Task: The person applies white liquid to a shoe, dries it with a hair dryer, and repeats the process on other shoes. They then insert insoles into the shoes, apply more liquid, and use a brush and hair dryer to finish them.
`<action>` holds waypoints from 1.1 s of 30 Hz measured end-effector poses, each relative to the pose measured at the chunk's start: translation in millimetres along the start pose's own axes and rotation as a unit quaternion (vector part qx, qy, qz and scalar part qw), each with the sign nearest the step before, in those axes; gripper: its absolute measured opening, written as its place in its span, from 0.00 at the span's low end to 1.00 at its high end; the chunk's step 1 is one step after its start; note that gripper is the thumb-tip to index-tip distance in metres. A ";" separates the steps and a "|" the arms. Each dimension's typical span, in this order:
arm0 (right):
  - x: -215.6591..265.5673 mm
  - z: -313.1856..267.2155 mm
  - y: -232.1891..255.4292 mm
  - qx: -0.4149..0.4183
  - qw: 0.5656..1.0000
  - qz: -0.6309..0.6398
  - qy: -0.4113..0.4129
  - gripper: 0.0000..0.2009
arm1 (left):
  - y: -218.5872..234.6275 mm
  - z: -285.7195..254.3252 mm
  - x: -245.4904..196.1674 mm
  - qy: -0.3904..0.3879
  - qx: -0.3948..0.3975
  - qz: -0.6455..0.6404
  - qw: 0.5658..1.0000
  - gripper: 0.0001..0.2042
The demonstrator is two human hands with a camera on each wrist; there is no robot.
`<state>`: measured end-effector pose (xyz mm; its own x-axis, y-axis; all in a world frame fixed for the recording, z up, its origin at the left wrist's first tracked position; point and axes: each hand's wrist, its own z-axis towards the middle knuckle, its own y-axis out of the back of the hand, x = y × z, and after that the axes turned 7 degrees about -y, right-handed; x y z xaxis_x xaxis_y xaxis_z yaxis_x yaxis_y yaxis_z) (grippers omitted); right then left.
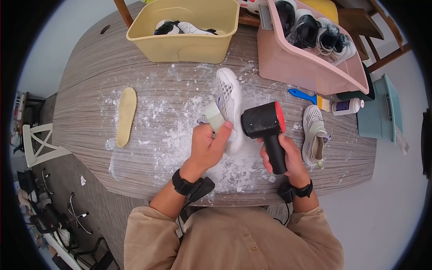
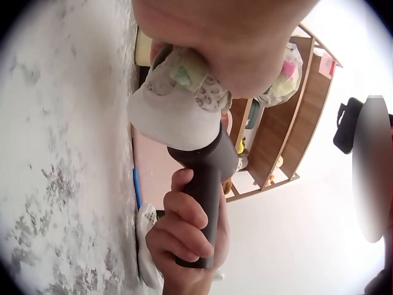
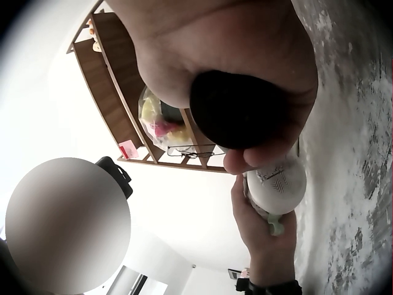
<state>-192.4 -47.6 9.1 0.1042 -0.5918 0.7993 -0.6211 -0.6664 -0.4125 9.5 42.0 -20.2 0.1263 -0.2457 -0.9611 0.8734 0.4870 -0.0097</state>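
A white shoe (image 1: 230, 90) with a perforated upper is held up over the powdery table by the left hand (image 1: 209, 146), whose fingers and thumb grip it near the heel. The right hand (image 1: 288, 157) grips the handle of a black handheld device (image 1: 263, 120) with a red rear rim. Its round head faces the shoe's side, very close to the sole. In the left wrist view the device (image 2: 206, 184) stands behind the shoe (image 2: 178, 117), with the right hand's fingers (image 2: 184, 227) curled round its handle. The right wrist view shows the left hand (image 3: 261, 230) at the shoe (image 3: 276, 187).
A yellow insole (image 1: 126, 117) lies at the left. A yellow bin (image 1: 184, 49) and a pink bin (image 1: 297, 67), both holding shoes, stand at the back. At the right are a blue-handled brush (image 1: 303, 95), a white bottle (image 1: 346, 107), another shoe (image 1: 313, 135) and a teal bin (image 1: 378, 112).
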 end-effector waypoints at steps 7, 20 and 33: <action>-0.6 0.9 4.3 0.018 1.000 -0.007 -0.003 0.27 | 5.5 3.0 -2.6 0.008 -0.001 0.015 1.000 0.13; -0.8 0.1 2.9 0.019 1.000 -0.002 0.000 0.27 | 2.4 1.3 -0.2 0.055 -0.024 -0.034 0.998 0.14; -0.7 0.1 0.4 0.010 1.000 -0.010 -0.001 0.27 | 1.8 1.6 1.3 0.077 -0.032 -0.045 0.996 0.14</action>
<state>-192.6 -47.5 8.3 0.1176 -0.5798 0.8062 -0.6028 -0.6869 -0.4060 12.0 41.2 -21.0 -0.0285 -0.1612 -0.9865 0.8454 0.5227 -0.1098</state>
